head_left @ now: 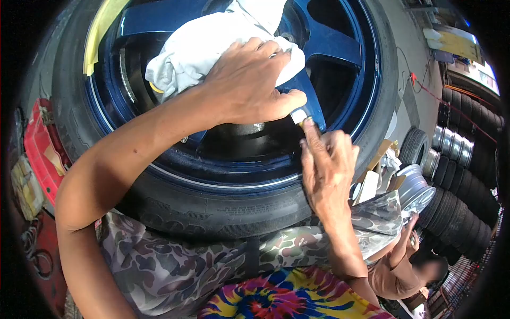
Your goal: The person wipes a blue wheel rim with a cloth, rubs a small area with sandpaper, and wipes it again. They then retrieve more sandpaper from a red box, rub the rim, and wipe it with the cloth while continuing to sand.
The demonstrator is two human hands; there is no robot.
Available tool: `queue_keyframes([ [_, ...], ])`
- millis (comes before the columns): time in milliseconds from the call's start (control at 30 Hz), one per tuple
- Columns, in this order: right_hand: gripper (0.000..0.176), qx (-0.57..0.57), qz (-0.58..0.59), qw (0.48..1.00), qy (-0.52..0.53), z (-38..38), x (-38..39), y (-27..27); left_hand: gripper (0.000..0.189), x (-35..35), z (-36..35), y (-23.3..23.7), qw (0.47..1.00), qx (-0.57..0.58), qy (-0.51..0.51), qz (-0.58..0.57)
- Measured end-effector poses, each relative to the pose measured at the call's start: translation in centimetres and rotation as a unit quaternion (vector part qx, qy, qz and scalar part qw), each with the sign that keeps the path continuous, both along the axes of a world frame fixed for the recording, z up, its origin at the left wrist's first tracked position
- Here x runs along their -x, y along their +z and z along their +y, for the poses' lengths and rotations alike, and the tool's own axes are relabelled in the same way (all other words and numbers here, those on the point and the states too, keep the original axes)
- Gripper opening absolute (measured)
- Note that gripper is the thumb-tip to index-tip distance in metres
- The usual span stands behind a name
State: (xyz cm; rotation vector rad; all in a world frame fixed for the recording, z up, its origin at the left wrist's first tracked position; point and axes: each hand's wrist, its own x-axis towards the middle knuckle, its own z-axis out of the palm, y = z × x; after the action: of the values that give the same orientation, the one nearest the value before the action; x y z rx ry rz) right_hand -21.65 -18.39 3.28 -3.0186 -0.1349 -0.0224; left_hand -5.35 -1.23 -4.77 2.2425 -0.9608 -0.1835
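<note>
A blue spoked wheel rim (332, 45) with a black tire (228, 210) around it lies in front of my body. My left hand (252, 80) presses down on a bunched white cloth (194, 45) over the hub and spokes, its fingers curled into the folds. At a lower spoke is my right hand (332, 170), index finger stretched toward the rim and thumb close beside it. Right at that fingertip sits a small white piece (298, 116) with a yellowish edge, against the blue spoke; I cannot tell what it is.
Yellow tape (98, 40) hangs over the rim's upper left. A red case (40, 143) stands at the left. Stacked tires (457, 212) and silver rims (417, 186) line the right side. Another person (396, 274) is at the lower right. A red hose (425, 90) crosses the ground.
</note>
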Motion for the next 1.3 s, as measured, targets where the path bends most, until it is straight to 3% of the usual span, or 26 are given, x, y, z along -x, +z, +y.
queue_keyframes([
  [33,0.045,-0.003,0.010,1.000,0.006,0.3,0.4,0.1,0.068,0.0,0.0,0.1,1.000,-0.006,-0.002,0.002],
  [67,0.059,-0.002,0.016,0.999,0.033,-0.1,0.8,-0.1,0.068,0.0,0.0,0.1,1.000,-0.013,-0.004,0.003],
  [233,0.061,0.000,0.004,1.000,-0.001,-1.0,-0.1,-0.1,0.069,-0.1,0.0,0.0,1.000,-0.012,-0.006,0.006],
  [333,0.046,-0.015,0.000,1.000,-0.023,-1.0,0.2,-0.2,0.069,-0.1,0.0,0.0,1.000,-0.021,-0.006,0.009],
  [433,0.061,-0.037,0.025,0.999,-0.019,-0.6,0.4,0.3,0.069,0.0,-0.1,-0.1,1.000,-0.022,-0.005,0.006],
  [633,0.069,-0.031,0.012,0.999,0.041,-0.9,0.6,-0.3,0.067,0.2,-0.2,-0.4,1.000,0.002,-0.002,-0.012],
  [800,0.064,-0.040,0.060,0.997,0.034,-0.5,1.5,0.5,0.066,0.1,-0.1,-0.4,1.000,-0.010,-0.008,-0.002],
  [1300,0.063,-0.090,0.019,0.996,0.020,-0.4,1.2,0.0,0.067,0.1,-0.1,-0.2,1.000,-0.006,-0.007,-0.007],
])
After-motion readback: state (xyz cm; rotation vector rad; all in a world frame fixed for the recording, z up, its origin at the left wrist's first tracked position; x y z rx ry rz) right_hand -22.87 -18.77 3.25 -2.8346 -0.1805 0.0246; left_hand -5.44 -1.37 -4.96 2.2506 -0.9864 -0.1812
